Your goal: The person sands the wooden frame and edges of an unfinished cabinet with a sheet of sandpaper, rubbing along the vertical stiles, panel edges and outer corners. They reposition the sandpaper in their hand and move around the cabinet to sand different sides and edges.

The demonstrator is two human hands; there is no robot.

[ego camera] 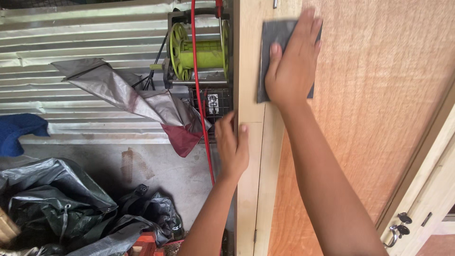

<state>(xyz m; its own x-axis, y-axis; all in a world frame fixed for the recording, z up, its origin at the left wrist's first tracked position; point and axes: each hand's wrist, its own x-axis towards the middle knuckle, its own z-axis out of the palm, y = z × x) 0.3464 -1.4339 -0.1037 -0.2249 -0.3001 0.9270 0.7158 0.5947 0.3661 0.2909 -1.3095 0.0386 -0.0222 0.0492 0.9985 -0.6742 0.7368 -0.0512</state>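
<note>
- Corrugated metal sheeting (71,38) lines the wall at the back, with a grey concrete strip below it.
- Seen from the head camera, a wooden door (379,118) with a reddish veneer panel and a pale frame stands upright on the right.
- Right hand (291,61) lies flat, fingers stretched out, pressing a grey sheet of sandpaper (272,35) against the door near its pale edge.
- Left hand (232,144) curls around the door's outer edge lower down, fingers wrapped behind the wood, thumb on the front.
- Just beyond that edge, a lime-green cable reel (199,52) sits in a metal frame, and a red cord (201,118) hangs down past it.
- A grey and maroon tarp (132,97) drapes against the sheeting; a blue cloth (19,132) hangs at far left.
- Dark plastic bags (61,199) are heaped on the floor.
- Metal handles (398,230) show on a pale cabinet at lower right.
</note>
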